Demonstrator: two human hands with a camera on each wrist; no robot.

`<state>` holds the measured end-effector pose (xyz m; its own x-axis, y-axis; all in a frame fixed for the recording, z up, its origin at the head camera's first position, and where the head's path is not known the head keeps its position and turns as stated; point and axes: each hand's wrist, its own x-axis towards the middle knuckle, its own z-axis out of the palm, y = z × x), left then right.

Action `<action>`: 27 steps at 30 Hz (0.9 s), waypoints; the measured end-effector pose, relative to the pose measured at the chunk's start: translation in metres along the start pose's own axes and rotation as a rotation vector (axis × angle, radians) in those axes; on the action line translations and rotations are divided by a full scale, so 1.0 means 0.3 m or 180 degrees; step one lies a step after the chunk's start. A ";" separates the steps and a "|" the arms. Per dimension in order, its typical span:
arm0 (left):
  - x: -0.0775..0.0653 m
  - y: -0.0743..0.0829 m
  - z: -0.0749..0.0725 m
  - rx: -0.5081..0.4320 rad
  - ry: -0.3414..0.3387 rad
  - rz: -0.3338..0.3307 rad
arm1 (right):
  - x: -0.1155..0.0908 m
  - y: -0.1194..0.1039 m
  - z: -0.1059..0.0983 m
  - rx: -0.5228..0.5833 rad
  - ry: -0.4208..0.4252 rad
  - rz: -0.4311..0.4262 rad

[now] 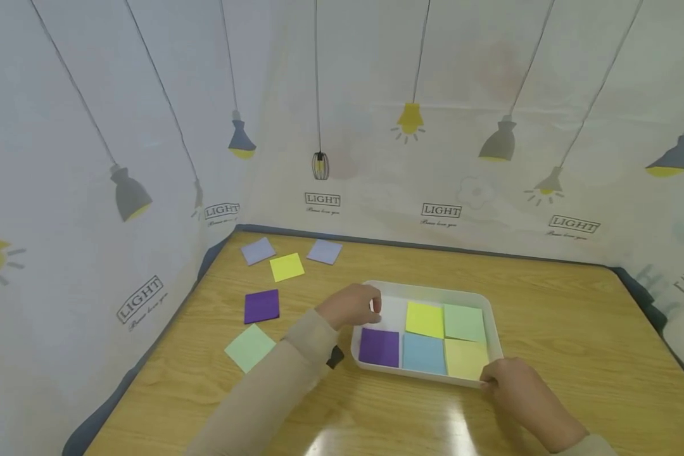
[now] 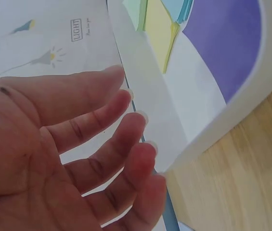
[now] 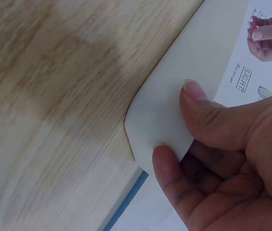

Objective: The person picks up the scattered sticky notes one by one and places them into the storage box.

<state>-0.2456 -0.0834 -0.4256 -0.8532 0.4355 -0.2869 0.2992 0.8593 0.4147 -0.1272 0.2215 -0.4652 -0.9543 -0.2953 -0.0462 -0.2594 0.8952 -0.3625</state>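
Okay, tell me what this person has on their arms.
The left sleeve is long and plain beige, with a small black piece near its cuff. Only the end of the right sleeve, also beige, shows. Left grip and right grip are ungloved.

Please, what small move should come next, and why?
Probably the left grip should reach for the lilac sticky note nearer the white tray: this grip is empty, the tray's far-left corner looks bare, and none of its five notes is lilac, while the right grip holds the near-right corner.
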 end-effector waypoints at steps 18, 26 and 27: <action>-0.080 -0.103 -0.009 -0.0229 0.0272 -0.0067 | -0.007 0.000 0.003 -0.0097 0.0110 -0.0136; -0.109 -0.211 -0.018 -0.0198 0.0445 -0.0338 | -0.004 0.000 0.003 -0.0044 0.0063 -0.0070; -0.112 -0.227 -0.018 -0.0190 0.0457 -0.0384 | -0.004 0.001 0.003 -0.0019 0.0050 -0.0058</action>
<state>-0.2395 -0.1580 -0.4396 -0.9348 0.2838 -0.2133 0.1688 0.8838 0.4364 -0.1259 0.2217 -0.4662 -0.9516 -0.3063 -0.0251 -0.2776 0.8917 -0.3575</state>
